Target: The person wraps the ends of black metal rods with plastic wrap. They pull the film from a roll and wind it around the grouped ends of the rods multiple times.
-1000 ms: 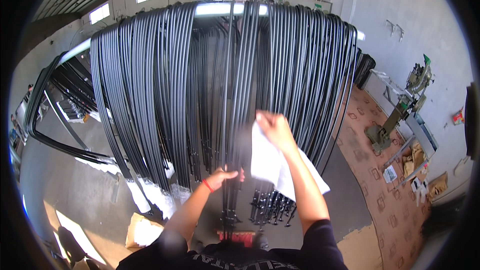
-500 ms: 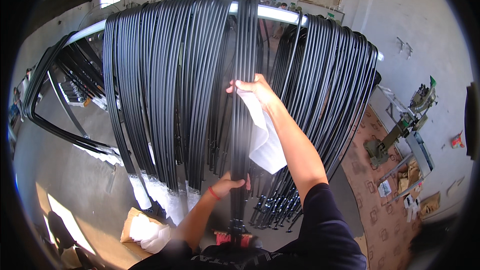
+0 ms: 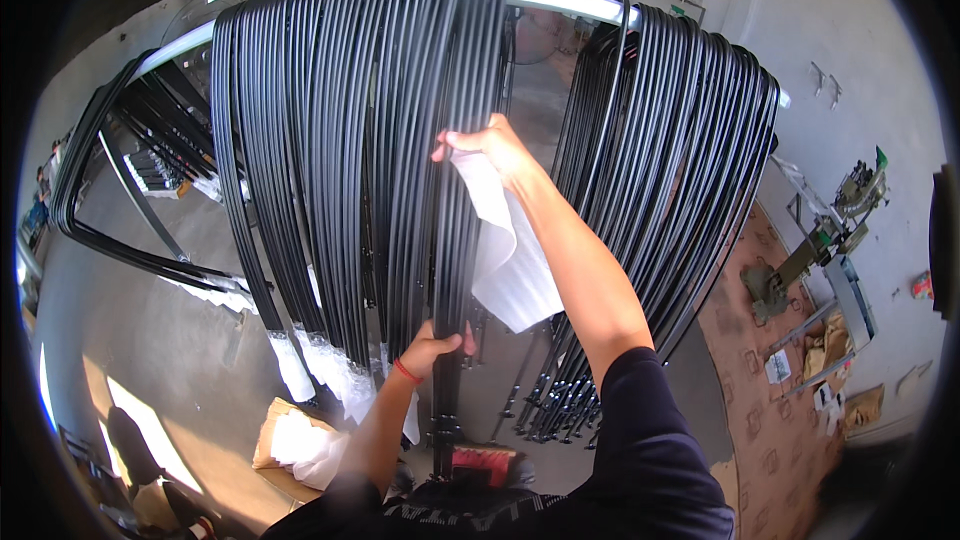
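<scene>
Both my hands are closed round a narrow bundle of long black tubes (image 3: 458, 270) that hangs over a pale horizontal rail (image 3: 570, 0). My right hand (image 3: 488, 147) grips it at mid-height and also pinches a white foam sheet (image 3: 515, 270), which droops beside the tubes. Lower down, my left hand (image 3: 430, 350), with a red band at the wrist, wraps the same bundle; its far fingers are partly hidden. Directly left of the bundle hangs a dense row of black tubes (image 3: 320, 160), some with white wrapping (image 3: 345, 380) at their lower ends.
More black tubes (image 3: 680, 160) hang to the right, beyond a gap. An open cardboard box (image 3: 268, 440) with white sheets stands on the floor at lower left. A green machine (image 3: 800, 250) stands by the right wall on a reddish patterned floor covering (image 3: 765, 420).
The held bundle has slid left along the rail, up against the left row, with both hands and the foam sheet. The gap to the right-hand tubes has widened. The view has shifted slightly.
</scene>
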The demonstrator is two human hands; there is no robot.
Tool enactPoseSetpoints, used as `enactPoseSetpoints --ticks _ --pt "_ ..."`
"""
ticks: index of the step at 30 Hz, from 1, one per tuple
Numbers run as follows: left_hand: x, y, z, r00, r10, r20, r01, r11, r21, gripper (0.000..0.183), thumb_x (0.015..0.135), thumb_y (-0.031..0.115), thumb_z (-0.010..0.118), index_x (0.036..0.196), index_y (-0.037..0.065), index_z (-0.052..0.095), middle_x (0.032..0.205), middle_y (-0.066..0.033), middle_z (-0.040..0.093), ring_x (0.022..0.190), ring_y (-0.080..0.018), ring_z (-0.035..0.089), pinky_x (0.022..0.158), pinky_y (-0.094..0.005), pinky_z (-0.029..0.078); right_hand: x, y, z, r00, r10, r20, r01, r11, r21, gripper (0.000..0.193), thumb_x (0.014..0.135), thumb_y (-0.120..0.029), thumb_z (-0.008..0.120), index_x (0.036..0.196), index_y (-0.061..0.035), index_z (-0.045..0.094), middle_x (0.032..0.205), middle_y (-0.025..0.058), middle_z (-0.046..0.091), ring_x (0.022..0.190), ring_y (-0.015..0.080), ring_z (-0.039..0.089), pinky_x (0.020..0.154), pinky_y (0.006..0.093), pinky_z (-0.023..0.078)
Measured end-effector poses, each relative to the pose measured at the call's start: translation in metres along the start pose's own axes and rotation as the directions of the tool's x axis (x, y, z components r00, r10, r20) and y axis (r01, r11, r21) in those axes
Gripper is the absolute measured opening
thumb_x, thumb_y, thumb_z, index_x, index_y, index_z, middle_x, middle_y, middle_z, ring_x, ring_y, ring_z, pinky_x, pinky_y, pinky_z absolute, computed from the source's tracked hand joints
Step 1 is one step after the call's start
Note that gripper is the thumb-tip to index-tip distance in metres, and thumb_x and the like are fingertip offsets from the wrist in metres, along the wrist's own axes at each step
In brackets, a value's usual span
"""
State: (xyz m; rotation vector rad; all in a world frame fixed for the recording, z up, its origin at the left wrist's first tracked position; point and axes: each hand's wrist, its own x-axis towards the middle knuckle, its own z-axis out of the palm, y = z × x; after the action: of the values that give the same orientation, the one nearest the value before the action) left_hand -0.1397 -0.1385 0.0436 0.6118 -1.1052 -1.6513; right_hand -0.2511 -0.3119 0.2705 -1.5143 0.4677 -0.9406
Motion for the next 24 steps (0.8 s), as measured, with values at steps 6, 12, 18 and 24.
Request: enactPoseSetpoints --ticks 6,12,18,24 --pt "-0.013 0.016 -0.016 0.996 0.069 -0.062 -0.067 0.997 0.025 0.032 0.073 0.022 0.064 0.091 -0.001 0.050 0.069 -0.0069 0.053 0.064 -0.0169 0.054 0.073 -0.0357 0.046 0.015 0.001 0.020 0.997 -0.057 -0.051 0.060 0.996 0.067 0.017 0.071 0.002 0.060 0.084 0.0100 0.053 0.070 0.0196 0.062 0.063 0.0244 0.062 0.058 0.0321 0.051" --pt "-0.012 0.015 -0.020 0.999 0.014 -0.040 -0.013 1.000 0.017 0.033 0.075 0.017 0.061 0.099 -0.003 0.049 0.080 -0.0113 0.057 0.076 -0.0227 0.057 0.078 -0.0366 0.044 0.015 0.011 0.016 1.000 -0.004 0.011 0.004 0.999 0.054 0.016 0.072 -0.002 0.061 0.081 0.0112 0.058 0.072 0.0185 0.063 0.059 0.0193 0.061 0.052 0.0260 0.049" --pt "0.013 0.006 0.011 0.982 -0.052 0.184 0.046 0.998 0.038 0.030 0.075 0.010 0.061 0.101 -0.001 0.051 0.093 -0.0126 0.058 0.093 -0.0263 0.057 0.085 -0.0372 0.042 -0.006 0.004 -0.015 1.000 0.000 -0.025 0.001 0.999 0.044 0.027 0.073 -0.006 0.060 0.092 0.0125 0.053 0.076 0.0194 0.063 0.081 0.0270 0.062 0.083 0.0340 0.045" --pt "0.025 0.002 0.031 0.977 -0.050 0.206 0.032 0.995 0.090 0.024 0.071 0.010 0.062 0.092 0.000 0.054 0.084 -0.0114 0.059 0.080 -0.0209 0.058 0.077 -0.0333 0.045 -0.011 -0.003 -0.019 0.991 0.020 -0.129 -0.021 1.000 -0.010 0.016 0.074 -0.008 0.060 0.086 0.0030 0.058 0.075 0.0140 0.064 0.075 0.0220 0.062 0.078 0.0303 0.047"
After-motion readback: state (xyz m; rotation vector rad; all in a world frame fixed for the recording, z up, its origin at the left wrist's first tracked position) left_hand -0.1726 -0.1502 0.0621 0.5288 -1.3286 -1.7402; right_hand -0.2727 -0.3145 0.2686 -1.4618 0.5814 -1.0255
